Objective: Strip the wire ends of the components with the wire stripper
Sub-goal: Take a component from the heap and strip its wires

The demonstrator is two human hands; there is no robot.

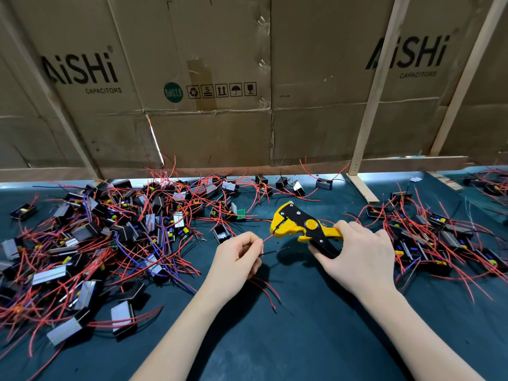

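My right hand (360, 254) grips the handles of a yellow and black wire stripper (299, 222), whose jaws point left. My left hand (237, 259) pinches a thin red wire (268, 237) that runs up to the stripper's jaws; a black wire (270, 253) sticks out of the same hand to the right. More red and black wire ends (266, 291) trail below my left hand; the component they belong to is hidden in my palm. A big heap of black components with red wires (90, 243) lies at the left, a smaller heap (428, 237) at the right.
The work surface is a dark blue-green mat (288, 339). Flattened cardboard boxes (209, 78) form a wall behind it, braced by slanted wooden battens (376, 86). A few loose components (297, 188) lie along the back edge.
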